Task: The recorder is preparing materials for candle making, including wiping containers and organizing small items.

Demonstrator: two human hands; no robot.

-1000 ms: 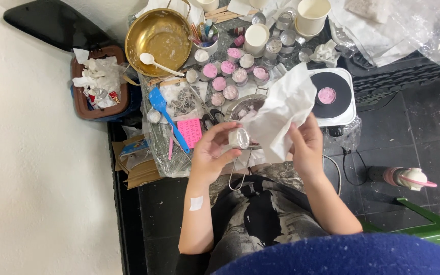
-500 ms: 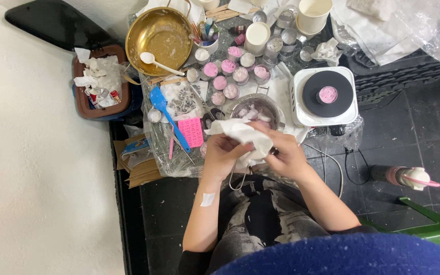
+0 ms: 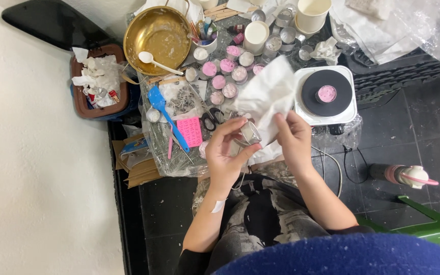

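My left hand (image 3: 226,153) holds a small round metal tin (image 3: 249,133) by its rim, tilted toward me. My right hand (image 3: 294,141) pinches a crumpled white paper tissue (image 3: 263,97) that rises above the tin and touches its side. Both hands hover over my lap in front of the low cluttered work surface. The tissue hides a metal strainer bowl behind it. Just beyond the hands lie black scissors (image 3: 210,119) and a pink mould (image 3: 190,132).
A gold bowl (image 3: 168,23) with a white spoon (image 3: 155,62) stands at the back left. Several small tins of pink wax (image 3: 226,66) cluster mid-table. A white hot plate (image 3: 327,97) carries a pink tin. A blue spatula (image 3: 165,114), brown waste bin (image 3: 98,81), white cups (image 3: 311,15) and green chair (image 3: 429,226) surround.
Half a second ago both hands pressed the tissue around the tin low over the strainer. The right hand has since lifted the tissue up and away, baring the tin in the left hand.
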